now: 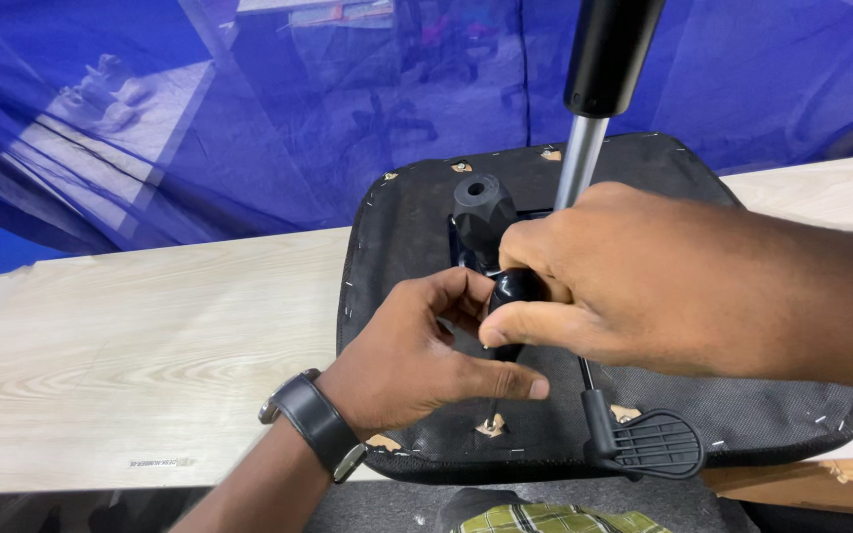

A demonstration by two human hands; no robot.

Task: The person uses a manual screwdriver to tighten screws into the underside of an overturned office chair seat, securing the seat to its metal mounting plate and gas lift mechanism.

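Covering most of the mechanism, the right hand (594, 286) closes its grip around the black handle of a screwdriver (513, 291), whose thin shaft drops to a bolt hole (491, 426) near the front edge of the upturned seat base (426, 227). The tip itself is too small to make out. The left hand (417, 360), with a dark wristwatch (316, 422), lies on the black fabric just beside the shaft, fingers loosely curled and thumb stretched toward the shaft; whether it pinches anything cannot be told. Behind the hands a black knob (481, 197) shows, the metal plate under it largely hidden. A gas lift column (584, 148) rises out of the top of the picture, its upper end cut off. A black lever paddle (649, 444) lies at the seat's near edge, which overhangs the pale wooden worktop (150, 345). Left of the seat the worktop lies bare; a blue net (249, 118) closes off the far side.
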